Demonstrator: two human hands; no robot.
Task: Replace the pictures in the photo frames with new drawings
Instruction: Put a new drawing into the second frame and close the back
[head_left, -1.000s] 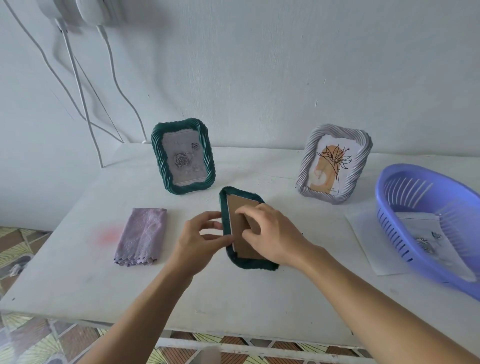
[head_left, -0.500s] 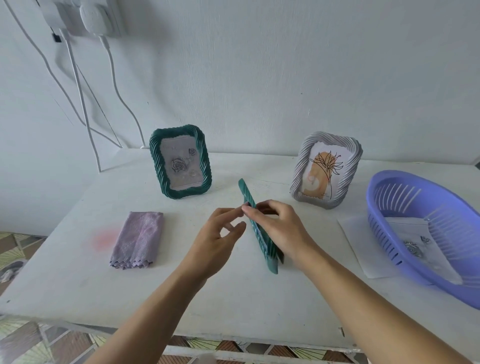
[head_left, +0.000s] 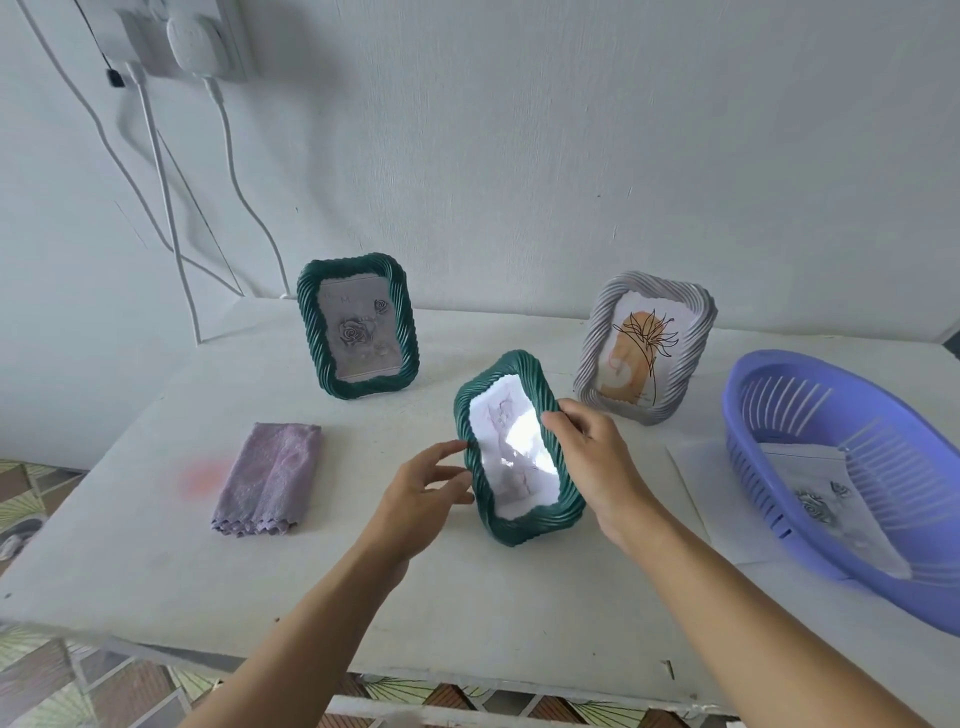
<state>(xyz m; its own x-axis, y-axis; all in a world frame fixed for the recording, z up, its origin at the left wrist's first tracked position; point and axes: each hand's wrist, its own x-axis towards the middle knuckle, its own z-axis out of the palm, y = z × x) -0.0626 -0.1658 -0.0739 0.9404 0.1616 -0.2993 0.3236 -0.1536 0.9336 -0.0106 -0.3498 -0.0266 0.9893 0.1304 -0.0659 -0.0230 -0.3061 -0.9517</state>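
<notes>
A small green photo frame (head_left: 540, 525) stands tilted on the white table (head_left: 519, 613), front towards me, with a pale drawing behind glaring glass. My right hand (head_left: 597, 462) grips its right edge. The fingertips of my left hand (head_left: 421, 488) touch its left edge, fingers loosely spread. A larger green frame (head_left: 306, 332) with a grey rose picture stands upright at the back left. Upright at the back right is a grey frame (head_left: 597, 332) with an orange and black plant drawing.
A folded purple cloth (head_left: 267, 480) lies left of my hands. A purple plastic basket (head_left: 769, 384) at the right holds sheets with rose drawings (head_left: 821, 501) and sits on white paper (head_left: 696, 483). White cables (head_left: 161, 192) hang down the wall at the back left.
The small green frame has been turned over from lying back side up, through edge-on, to facing me. My right hand kept hold of it; my left hand moved to its left edge.
</notes>
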